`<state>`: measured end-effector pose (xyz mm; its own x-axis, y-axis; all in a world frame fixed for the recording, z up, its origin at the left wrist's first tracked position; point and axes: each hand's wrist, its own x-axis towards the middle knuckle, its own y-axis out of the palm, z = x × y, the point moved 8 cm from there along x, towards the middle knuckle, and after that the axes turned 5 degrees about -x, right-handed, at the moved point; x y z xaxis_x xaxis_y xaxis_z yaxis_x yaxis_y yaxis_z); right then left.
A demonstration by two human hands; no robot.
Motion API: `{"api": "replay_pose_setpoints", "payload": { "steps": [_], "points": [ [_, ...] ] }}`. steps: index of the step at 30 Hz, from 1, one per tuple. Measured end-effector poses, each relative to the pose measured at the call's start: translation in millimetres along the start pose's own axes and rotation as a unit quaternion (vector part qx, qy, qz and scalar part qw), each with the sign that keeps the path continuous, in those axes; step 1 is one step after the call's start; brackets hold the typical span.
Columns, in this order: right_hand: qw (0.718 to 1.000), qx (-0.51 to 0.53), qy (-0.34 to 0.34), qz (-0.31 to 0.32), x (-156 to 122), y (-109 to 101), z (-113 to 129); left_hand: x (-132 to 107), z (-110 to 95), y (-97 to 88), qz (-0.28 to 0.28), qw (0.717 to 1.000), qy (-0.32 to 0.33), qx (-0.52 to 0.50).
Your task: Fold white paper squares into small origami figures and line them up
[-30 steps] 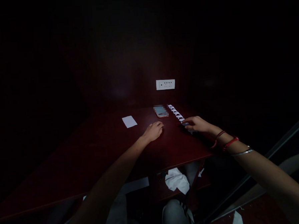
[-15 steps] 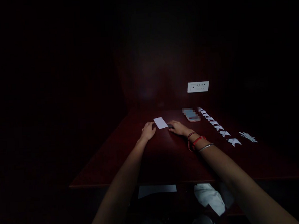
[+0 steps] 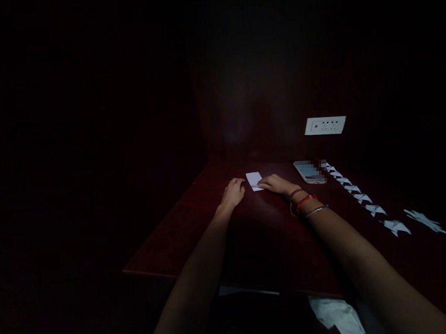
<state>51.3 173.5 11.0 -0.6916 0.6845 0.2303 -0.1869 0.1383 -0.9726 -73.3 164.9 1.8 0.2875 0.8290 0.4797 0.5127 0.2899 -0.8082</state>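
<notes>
A small white piece of paper lies on the dark red table between my hands, with a crease or shadow across its lower part. My right hand has its fingertips together on the paper's lower right edge. Just left of the paper, my left hand rests on the table, fingers loosely bent and thumb apart, not touching the sheet. A ring shows on one of its fingers.
To the right lies a phone, partly pixelated. Beyond it runs a row of folded white paper pieces. Thin white strips lie farther right. A wall socket is at the back. Something white and crumpled sits below the table edge.
My right fingers have come onto the paper's lower right edge, where a crease or shadow now shows. My view has turned left, so everything sits farther right.
</notes>
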Motion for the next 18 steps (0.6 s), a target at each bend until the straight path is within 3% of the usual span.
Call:
{"api": "replay_pose_setpoints", "payload": {
  "steps": [5, 12, 18],
  "points": [
    [0.998, -0.030, 0.047, -0.016, 1, -5, -4, 0, 1, -0.1, -0.005, 1.000, 0.004, -0.005],
    [0.998, -0.022, 0.054, -0.010, 0, -3, -6, 0, 4, -0.1, -0.010, 1.000, 0.003, -0.012],
    [0.993, 0.021, 0.082, -0.087, -4, -5, -13, 1, 5, -0.8, -0.016, 1.000, 0.012, -0.024]
  ]
}}
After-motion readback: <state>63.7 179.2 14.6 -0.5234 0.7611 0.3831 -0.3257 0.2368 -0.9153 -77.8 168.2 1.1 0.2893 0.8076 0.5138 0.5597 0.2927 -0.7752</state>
